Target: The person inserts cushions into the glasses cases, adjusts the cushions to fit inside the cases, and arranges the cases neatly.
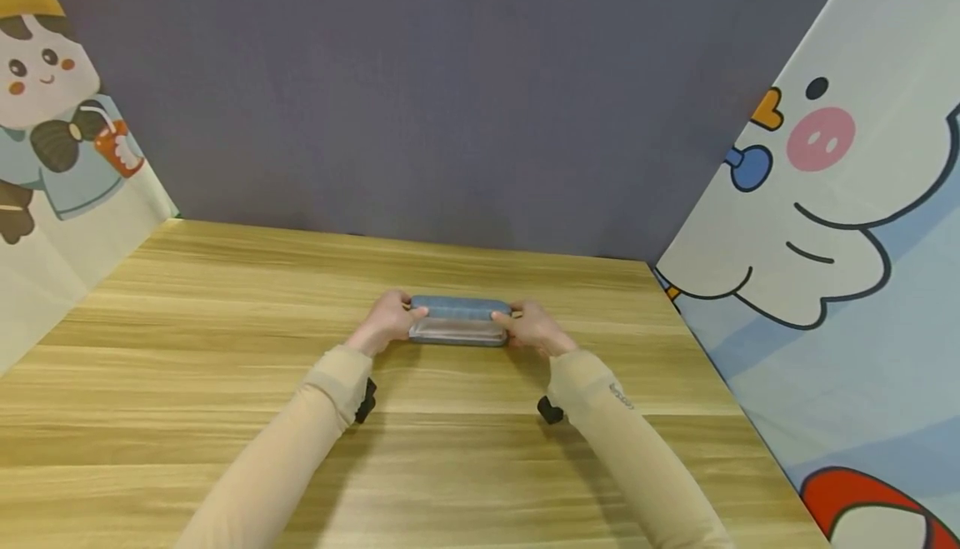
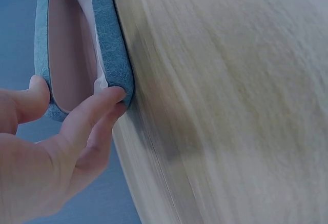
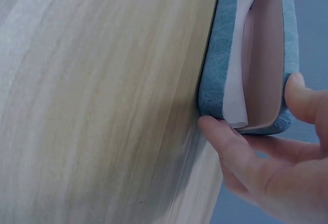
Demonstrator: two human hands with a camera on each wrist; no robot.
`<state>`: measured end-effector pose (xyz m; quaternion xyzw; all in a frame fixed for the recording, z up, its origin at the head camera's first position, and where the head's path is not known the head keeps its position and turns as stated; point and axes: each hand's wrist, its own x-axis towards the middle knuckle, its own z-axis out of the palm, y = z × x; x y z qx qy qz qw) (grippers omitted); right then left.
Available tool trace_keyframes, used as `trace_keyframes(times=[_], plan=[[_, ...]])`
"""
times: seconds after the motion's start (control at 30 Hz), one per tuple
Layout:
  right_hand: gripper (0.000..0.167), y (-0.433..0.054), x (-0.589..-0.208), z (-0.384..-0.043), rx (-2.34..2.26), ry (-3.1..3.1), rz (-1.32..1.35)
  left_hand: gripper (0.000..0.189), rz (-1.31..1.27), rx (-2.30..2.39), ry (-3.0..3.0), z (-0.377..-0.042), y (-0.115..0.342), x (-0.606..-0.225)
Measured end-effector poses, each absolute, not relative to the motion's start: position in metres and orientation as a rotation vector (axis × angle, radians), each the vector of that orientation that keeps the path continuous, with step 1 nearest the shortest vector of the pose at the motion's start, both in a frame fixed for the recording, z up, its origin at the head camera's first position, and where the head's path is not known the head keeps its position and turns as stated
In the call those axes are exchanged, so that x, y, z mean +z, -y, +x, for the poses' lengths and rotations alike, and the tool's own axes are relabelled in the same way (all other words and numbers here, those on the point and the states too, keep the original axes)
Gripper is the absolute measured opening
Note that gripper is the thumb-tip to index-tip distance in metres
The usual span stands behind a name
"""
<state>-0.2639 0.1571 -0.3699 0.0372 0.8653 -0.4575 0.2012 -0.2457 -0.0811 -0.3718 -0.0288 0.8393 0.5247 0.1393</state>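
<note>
A blue glasses case (image 1: 459, 307) with a fuzzy-looking surface is on the table, its lid raised and its opening facing me. Both wrist views show its smooth pinkish-brown lining, with a thin white sheet (image 3: 236, 90) along the lower rim. My left hand (image 1: 386, 317) holds the left end, thumb on the lid edge and fingers at the lower shell. At the right end, my right hand (image 1: 534, 328) grips in the same way, with its thumb (image 3: 300, 98) against the lid. How far inside the white sheet reaches is hidden.
The wood-grain table (image 1: 450, 466) runs back to a dark grey-purple wall panel (image 1: 420, 99). Printed cartoon panels stand at the left (image 1: 67, 274) and at the right (image 1: 862, 282). A dark device (image 1: 551, 410) is under the right wrist, another (image 1: 365, 401) at the left wrist.
</note>
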Motion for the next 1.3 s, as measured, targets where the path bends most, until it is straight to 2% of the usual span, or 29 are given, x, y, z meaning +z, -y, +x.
trace_keyframes(times=[1.07,1.3], plan=[[0.052,-0.154,-0.384,-0.254,-1.228,-2.638,0.009,0.055,-0.017,1.506,-2.571,-0.238,0.078,-0.382],[0.044,-0.154,-0.388,-0.252,-1.22,-2.657,0.005,0.054,-0.018,1.505,-2.592,-0.237,0.077,-0.385]])
